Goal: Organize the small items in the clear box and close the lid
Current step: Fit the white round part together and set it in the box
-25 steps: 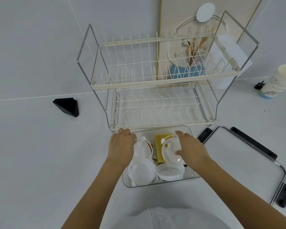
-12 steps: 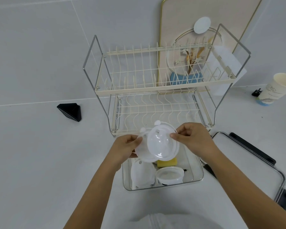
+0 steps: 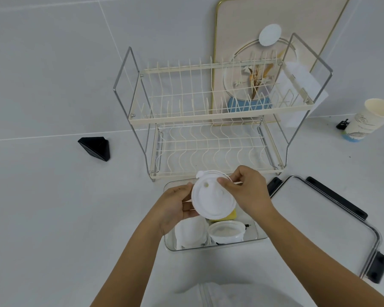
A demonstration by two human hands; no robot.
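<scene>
Both hands hold stacked white round cup lids (image 3: 211,199) above the clear box (image 3: 261,235). My left hand (image 3: 175,204) grips their left edge and my right hand (image 3: 247,190) pinches the upper right edge. Inside the box lie more white lids (image 3: 190,232) at the left, a small white lidded cup (image 3: 226,232) at the right and a yellow sponge (image 3: 228,216), mostly hidden behind the held lids. The box's clear lid (image 3: 315,220) with black latches lies flat to the right of the box.
A two-tier cream wire dish rack (image 3: 208,120) stands just behind the box. A black triangular object (image 3: 95,148) sits at the left, a paper cup (image 3: 368,119) at the far right. A framed board (image 3: 271,36) leans against the wall behind the rack.
Both hands lifted lids out of the box and brought them together. The two lids now sit stacked, held above the box.
</scene>
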